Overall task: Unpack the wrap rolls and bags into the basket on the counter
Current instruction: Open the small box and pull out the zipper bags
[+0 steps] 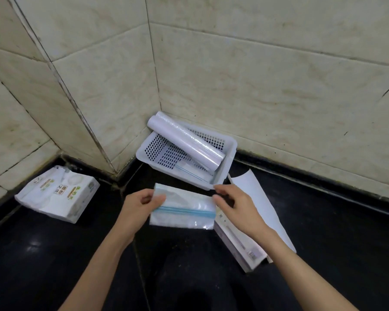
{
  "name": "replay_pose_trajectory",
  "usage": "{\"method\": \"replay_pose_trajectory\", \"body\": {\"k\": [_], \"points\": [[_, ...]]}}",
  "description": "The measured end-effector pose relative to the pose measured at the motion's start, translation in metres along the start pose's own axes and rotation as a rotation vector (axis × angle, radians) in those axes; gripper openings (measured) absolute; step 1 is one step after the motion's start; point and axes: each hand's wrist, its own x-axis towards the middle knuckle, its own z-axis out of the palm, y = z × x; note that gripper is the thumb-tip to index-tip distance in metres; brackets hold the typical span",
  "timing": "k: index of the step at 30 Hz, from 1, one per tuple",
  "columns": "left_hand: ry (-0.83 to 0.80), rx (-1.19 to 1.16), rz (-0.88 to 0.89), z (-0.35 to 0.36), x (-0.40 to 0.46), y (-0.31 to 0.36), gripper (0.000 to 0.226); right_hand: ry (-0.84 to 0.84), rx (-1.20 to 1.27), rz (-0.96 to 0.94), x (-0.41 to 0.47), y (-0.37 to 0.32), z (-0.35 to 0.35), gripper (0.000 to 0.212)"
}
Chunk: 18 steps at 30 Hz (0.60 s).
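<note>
Counter: one dark, glossy surface running into a tiled corner; both forearms reach across it from the near edge.
Basket: one white perforated basket tucked into the corner, tilted, its near rim just beyond the hands.
Box: one long white carton lying open on the counter to the right of the hands, partly under the right wrist.
Packet: one white printed packet lying well to the left, near the wall.
Wrap rolls: two rolls, side by side, lying slantwise in the basket with their far ends propped over the back rim.
Bags: one stack of clear zip bags with a blue seal strip, held above the counter just in front of the basket; another flat bag with a thin blue line lies on the basket floor.
Left hand: fingers curled, thumb on top, pinching the stack's left edge.
Right hand: fingers bent, fingertips nipping the stack's upper right corner.
</note>
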Motion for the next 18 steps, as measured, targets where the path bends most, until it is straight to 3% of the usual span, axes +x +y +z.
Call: {"method": "replay_pose_trajectory", "body": {"k": [3,5,10,13,16,17,18], "points": [[-0.086,0.061,0.041,0.008,0.014,0.005,0.006,-0.325,0.017,-0.039,0.018,-0.02,0.002,0.048],[-0.109,0.065,0.057,0.012,0.028,0.01,0.006,-0.392,0.036,-0.026,0.035,-0.023,0.004,0.033],[-0.071,0.002,0.104,0.02,0.077,0.023,0.008,-0.37,0.0,0.026,0.099,-0.025,0.002,0.008],[0.068,-0.035,0.113,0.024,0.114,0.021,0.02,-0.309,-0.049,0.047,0.147,-0.02,0.002,0.022],[0.17,0.193,0.161,0.02,0.137,0.005,0.035,-0.218,-0.091,0.155,0.189,-0.001,0.014,0.015],[0.154,0.33,0.217,0.019,0.138,-0.005,0.035,-0.22,-0.132,0.192,0.199,0.008,0.021,0.008],[0.121,0.472,0.292,0.018,0.137,-0.016,0.034,-0.251,-0.17,0.223,0.204,0.015,0.029,0.013]]}}
